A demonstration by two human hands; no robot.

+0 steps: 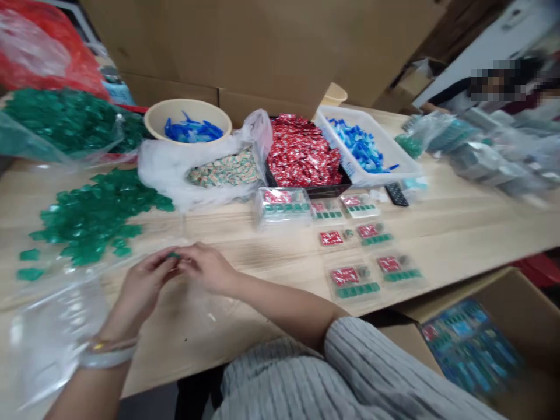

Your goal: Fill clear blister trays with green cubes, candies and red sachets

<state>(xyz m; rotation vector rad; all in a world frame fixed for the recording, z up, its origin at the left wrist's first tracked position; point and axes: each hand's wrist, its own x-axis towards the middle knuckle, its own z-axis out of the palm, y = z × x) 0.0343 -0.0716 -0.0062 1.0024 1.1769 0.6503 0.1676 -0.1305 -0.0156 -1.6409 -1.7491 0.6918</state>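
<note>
My left hand (pixel 144 284) and my right hand (pixel 207 267) meet above the wooden table, fingertips pinched together. Between them shows a small green piece (pixel 174 255), mostly hidden by the fingers. Behind my left hand spreads a loose pile of green pieces (pixel 96 216). Clear plastic trays (pixel 61 338) lie by my left wrist. Right of my hands, several small clear boxes hold red packets and green pieces, one of them a near box (pixel 353 282). A stack of closed clear boxes (pixel 282 210) stands further back.
Along the back are a cream bowl (pixel 153 125) of blue pieces, a plastic bag of small packets (pixel 227 169), a black tray of red packets (pixel 336 189) and a white bin (pixel 405 166). A cardboard box (pixel 531 315) stands lower right. Another person (pixel 464 96) is at the far right.
</note>
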